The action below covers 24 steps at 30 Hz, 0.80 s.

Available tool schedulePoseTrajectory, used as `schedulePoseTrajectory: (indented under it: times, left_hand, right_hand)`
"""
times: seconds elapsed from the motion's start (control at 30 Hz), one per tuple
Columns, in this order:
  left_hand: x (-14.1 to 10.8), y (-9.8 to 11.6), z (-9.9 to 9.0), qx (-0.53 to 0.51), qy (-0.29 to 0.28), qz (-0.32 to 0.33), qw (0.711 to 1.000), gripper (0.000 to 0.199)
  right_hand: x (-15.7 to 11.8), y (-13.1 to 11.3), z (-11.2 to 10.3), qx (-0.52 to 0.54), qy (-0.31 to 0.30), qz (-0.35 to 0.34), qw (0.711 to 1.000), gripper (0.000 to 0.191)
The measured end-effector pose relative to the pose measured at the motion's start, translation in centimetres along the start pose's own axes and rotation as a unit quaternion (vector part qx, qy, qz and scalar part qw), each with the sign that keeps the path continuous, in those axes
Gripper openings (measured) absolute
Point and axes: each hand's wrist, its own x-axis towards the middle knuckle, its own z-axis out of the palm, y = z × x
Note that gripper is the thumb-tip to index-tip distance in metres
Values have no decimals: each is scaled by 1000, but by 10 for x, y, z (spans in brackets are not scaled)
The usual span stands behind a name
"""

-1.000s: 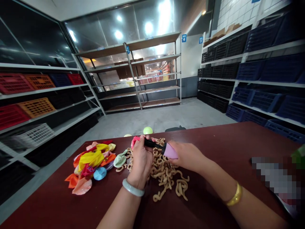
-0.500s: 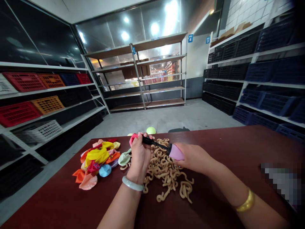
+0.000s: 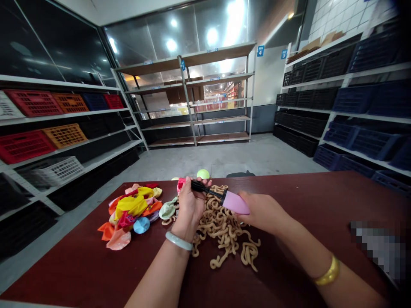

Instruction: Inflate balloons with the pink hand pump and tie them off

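1. The left hand [image 3: 192,201] is wrapped round the black end of the pump [image 3: 236,202], a pink balloon [image 3: 181,184] at its far-left tip; the right hand [image 3: 260,211] grips the lilac end. The pump slants above the desk [image 3: 295,222], near its far edge.
2. The balloon could slip off if the left fingers pinch it loosely; whether it is fitted on the tip is hidden.
3. Uneven force from the two hands could bend the thin black rod between them.
4. The brown twists [image 3: 228,233] lie right under the pump; a dipping wrist could snag or scatter them.
5. A pale green balloon [image 3: 167,209] sits just left of the left hand, the balloon pile [image 3: 133,206] farther left; an elbow swing could mix them.
6. Beyond the far edge shows a lime balloon [image 3: 203,173].
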Motion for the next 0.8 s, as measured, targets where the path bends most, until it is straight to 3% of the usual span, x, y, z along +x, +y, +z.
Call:
schedulePoseTrajectory:
  times: [0.17,0.47,0.8]
  left_hand:
    - [6,9,-6,9,-24,58,998,17]
    - [10,21,-8,-3,-32,56,998,16]
    - [-6,-6,1,-42,-32,-8,999,15]
  right_hand:
    - [2,-1,-4,37,-42,14,998,45]
    - [-1,16,-9,75,-84,13,994,45]
    - [-8,30,-25,47,-74,14,996,35]
